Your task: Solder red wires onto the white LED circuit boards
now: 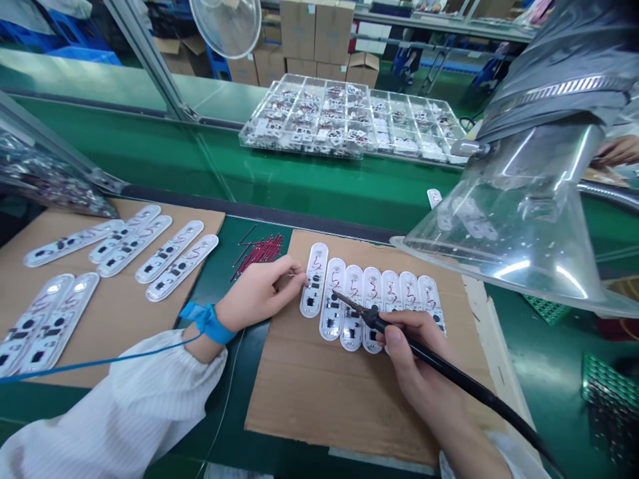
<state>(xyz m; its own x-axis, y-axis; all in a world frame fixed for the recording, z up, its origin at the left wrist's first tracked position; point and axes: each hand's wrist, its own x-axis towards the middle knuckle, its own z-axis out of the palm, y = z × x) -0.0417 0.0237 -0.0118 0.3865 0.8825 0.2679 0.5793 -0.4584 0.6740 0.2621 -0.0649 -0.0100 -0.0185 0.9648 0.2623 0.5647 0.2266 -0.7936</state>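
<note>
My right hand (pixel 424 359) grips a soldering iron (pixel 379 322) by its black handle. The iron's tip is over the second of several clear oblong cases (pixel 331 319) lying in a row, each with a small circuit board and thin red wires. My left hand (pixel 264 289) is closed in a pinch beside the leftmost case (pixel 314 283), which sits a little higher than the others. A fine solder wire (pixel 229 392) runs under the left wrist, and a thin strand shows between the fingertips. A blue wrist strap (pixel 207 320) is on that wrist.
Cardboard sheets (pixel 319 392) lie under both groups of cases; more cases (pixel 160 249) are on the left. Short dark-red tubes (pixel 262 251) are piled between. A clear fume hood (pixel 519 233) overhangs the right. Compartment trays (pixel 319 116) stand behind. Another person's hand (pixel 619 152) is at far right.
</note>
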